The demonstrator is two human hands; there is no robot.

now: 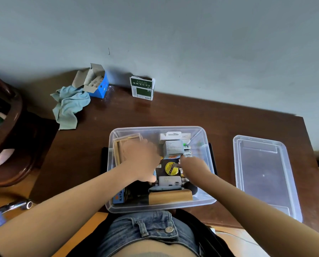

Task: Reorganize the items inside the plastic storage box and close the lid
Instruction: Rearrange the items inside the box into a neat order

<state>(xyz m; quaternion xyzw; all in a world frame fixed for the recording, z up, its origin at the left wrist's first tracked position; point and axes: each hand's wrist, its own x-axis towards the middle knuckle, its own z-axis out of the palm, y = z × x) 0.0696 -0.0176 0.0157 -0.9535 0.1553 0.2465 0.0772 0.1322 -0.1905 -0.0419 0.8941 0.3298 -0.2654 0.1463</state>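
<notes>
With both hands in the storage box [201, 202] under my blurred fingers, their grip unclear, I nudge small packs flat before fetching the lid [266, 175] lying off right.

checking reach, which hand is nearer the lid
Right. The right hand is in the box, on the side toward the lid lying on the table beside it. The left hand is farther off, over the box's left half.
</notes>
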